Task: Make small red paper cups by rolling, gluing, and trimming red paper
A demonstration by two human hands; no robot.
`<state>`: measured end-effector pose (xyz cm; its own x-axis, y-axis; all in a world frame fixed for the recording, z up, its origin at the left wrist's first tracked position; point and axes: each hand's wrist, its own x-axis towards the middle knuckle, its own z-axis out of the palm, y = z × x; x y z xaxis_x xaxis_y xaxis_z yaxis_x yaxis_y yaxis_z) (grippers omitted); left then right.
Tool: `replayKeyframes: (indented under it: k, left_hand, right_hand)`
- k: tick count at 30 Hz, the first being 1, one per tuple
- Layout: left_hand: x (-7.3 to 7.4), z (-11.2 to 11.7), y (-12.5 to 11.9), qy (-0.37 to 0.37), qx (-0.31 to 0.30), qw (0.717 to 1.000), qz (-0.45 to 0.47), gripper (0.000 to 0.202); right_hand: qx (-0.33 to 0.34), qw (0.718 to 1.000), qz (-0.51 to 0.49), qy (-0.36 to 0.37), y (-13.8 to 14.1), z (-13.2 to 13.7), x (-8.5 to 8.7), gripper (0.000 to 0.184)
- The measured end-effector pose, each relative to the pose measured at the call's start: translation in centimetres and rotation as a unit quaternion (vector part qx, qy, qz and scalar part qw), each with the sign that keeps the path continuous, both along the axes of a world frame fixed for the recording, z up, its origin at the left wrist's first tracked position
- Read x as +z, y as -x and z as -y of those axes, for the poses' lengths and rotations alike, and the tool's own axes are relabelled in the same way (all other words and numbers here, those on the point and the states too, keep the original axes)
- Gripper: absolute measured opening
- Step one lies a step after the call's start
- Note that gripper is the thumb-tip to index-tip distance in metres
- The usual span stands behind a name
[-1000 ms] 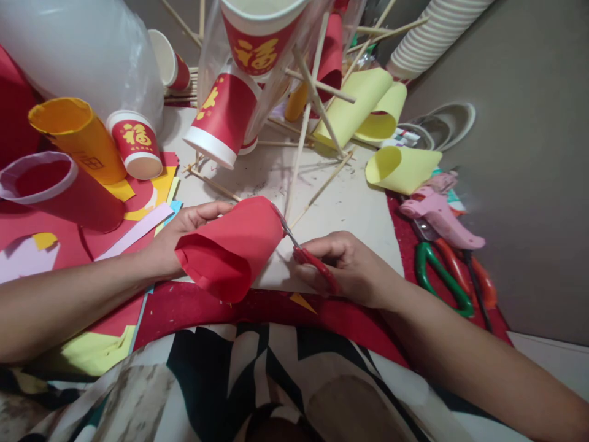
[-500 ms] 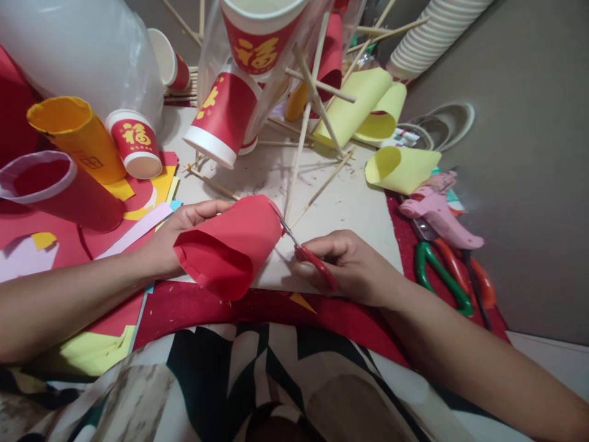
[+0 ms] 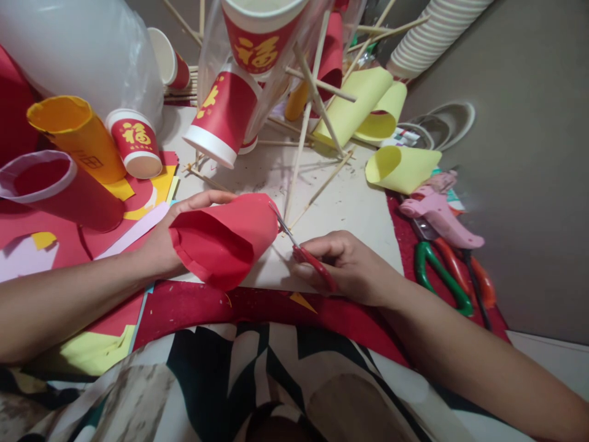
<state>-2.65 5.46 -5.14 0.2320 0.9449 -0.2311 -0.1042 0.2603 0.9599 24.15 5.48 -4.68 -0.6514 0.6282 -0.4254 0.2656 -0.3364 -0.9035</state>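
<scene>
A red paper tube [image 3: 230,230] lies tilted over the front of the white board, its wide open end facing me. My left hand [image 3: 179,224] is closed round its left side, with some fingers hidden behind the paper. In my right hand [image 3: 347,261] I grip small red-handled scissors [image 3: 315,264] by the loops. Their metal blades lie against the far right rim of the tube and look nearly closed. Whether paper sits between the blades is too small to tell.
A frame of wooden sticks [image 3: 301,141] holding red paper cups [image 3: 225,113] stands ahead. Yellow paper tubes [image 3: 402,169], a pink glue gun [image 3: 444,218] and green-handled scissors [image 3: 439,279] lie right. Orange [image 3: 85,141] and red paper tubes [image 3: 69,196] stand left on coloured paper.
The red paper tube and my left hand have shifted slightly left, and the tube has turned so its open end shows more. My right hand and the scissors have barely moved.
</scene>
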Motion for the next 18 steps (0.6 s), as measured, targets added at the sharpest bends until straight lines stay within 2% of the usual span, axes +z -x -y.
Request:
replayKeyframes:
  k: [4,11,18]
  left_hand:
    - [-0.44,0.12,-0.02,-0.002,-0.012,1.000,-0.003,0.048]
    - [-0.91,0.61,-0.14,0.018,-0.016,0.997,0.069,0.029]
    - [-0.91,0.67,0.05,0.003,-0.028,0.998,0.062,0.033]
  right_hand:
    - [0.008,1.000,-0.013,-0.004,0.09,-0.04,0.01,0.061]
    - [0.001,1.000,-0.020,-0.009,0.18,-0.03,0.16,0.058]
    - [-0.007,1.000,-0.013,-0.024,0.07,0.00,0.00,0.058]
